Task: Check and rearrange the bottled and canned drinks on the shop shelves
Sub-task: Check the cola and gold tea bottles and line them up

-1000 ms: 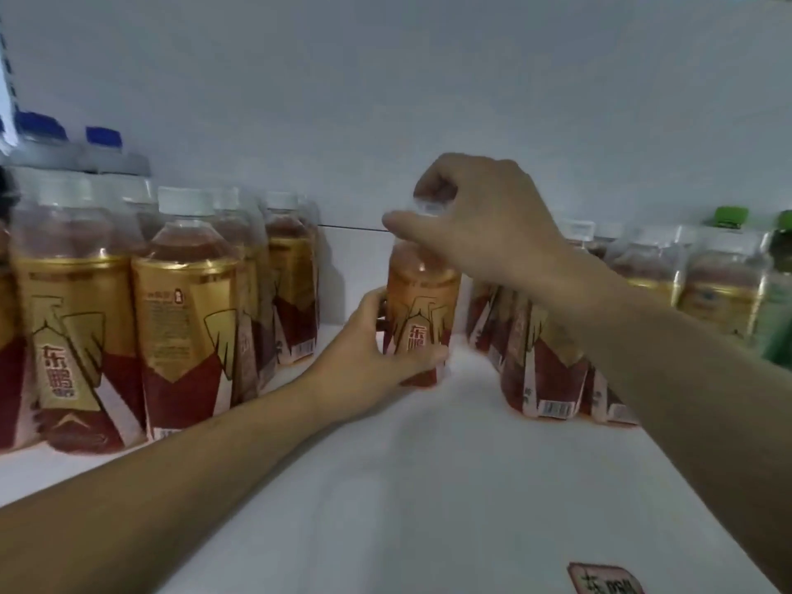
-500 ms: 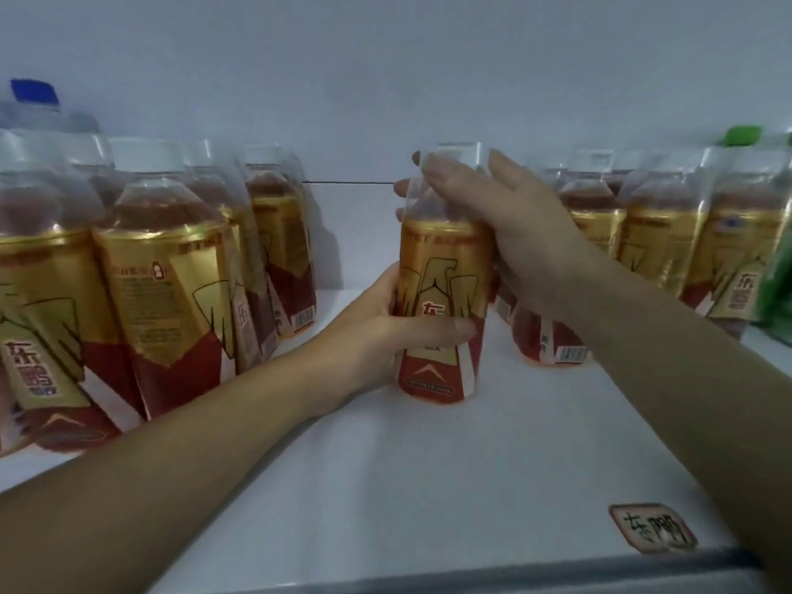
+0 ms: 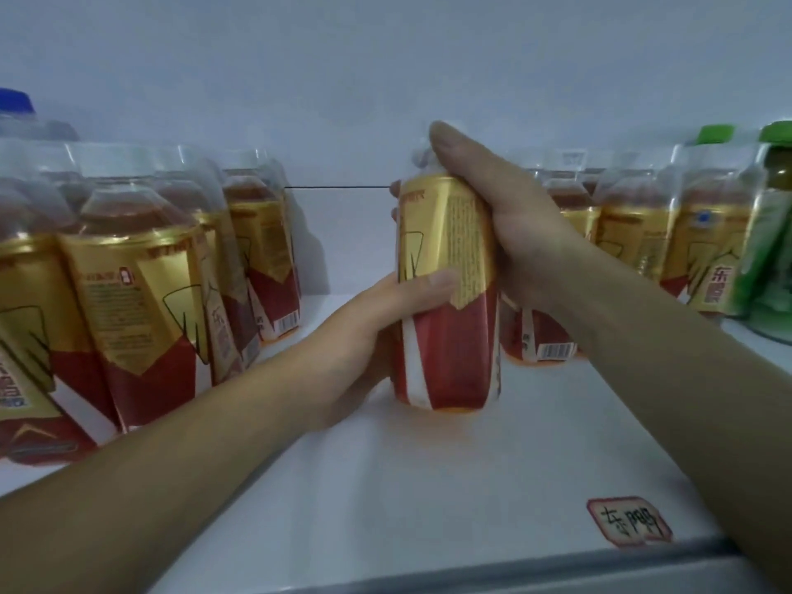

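Observation:
A gold-and-red labelled drink bottle (image 3: 445, 336) stands upright on the white shelf (image 3: 428, 486), in the gap between two groups of like bottles. My left hand (image 3: 368, 332) grips its lower left side, thumb across the label. My right hand (image 3: 493, 207) wraps its upper part from the right, thumb reaching up over the clear cap. The label's small-print side faces me. Most of the cap is hidden by my right hand.
Several matching bottles (image 3: 128, 285) crowd the left side, with blue-capped ones (image 3: 17, 105) behind. More matching bottles (image 3: 634, 233) stand at the right, then green bottles (image 3: 771, 233). A red-edged price tag (image 3: 628, 523) lies near the shelf's front edge (image 3: 471, 576).
The bottle has come forward toward the shelf's front and turned, so the text side of the label now faces me. Both hands stayed on it.

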Action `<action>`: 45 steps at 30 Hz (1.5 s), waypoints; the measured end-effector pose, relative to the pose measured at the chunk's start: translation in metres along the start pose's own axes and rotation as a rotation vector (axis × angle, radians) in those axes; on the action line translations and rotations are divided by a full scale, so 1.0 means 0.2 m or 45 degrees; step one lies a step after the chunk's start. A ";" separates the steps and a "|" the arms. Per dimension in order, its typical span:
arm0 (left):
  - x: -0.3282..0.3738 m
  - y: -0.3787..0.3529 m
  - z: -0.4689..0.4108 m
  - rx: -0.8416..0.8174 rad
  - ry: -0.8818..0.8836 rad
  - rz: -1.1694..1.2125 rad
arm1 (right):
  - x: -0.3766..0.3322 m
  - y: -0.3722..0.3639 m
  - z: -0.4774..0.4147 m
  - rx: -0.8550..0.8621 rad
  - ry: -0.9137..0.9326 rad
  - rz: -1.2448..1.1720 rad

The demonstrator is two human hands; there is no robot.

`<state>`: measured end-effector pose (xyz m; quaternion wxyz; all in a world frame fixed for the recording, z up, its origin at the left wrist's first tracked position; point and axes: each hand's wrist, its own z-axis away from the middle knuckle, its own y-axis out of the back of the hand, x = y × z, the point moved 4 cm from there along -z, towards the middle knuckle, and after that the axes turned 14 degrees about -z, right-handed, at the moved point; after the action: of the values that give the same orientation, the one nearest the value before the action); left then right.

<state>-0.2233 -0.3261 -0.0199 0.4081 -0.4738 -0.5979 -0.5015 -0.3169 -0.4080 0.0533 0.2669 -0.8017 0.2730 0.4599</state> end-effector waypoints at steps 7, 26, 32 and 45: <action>0.01 0.01 -0.02 0.278 -0.014 0.100 | -0.02 0.05 -0.02 0.346 0.169 -0.064; 0.03 0.01 0.02 0.050 -0.036 0.343 | -0.03 0.01 -0.01 0.077 -0.033 -0.560; 0.00 -0.02 -0.03 0.092 -0.025 0.195 | -0.01 0.04 -0.03 0.259 0.049 -0.482; 0.00 0.03 -0.02 0.135 -0.059 0.119 | -0.02 0.03 0.00 0.264 0.053 -0.503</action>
<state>-0.2176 -0.3292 -0.0185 0.4416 -0.4902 -0.6102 -0.4386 -0.3227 -0.4109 0.0568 0.4272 -0.8172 0.1619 0.3514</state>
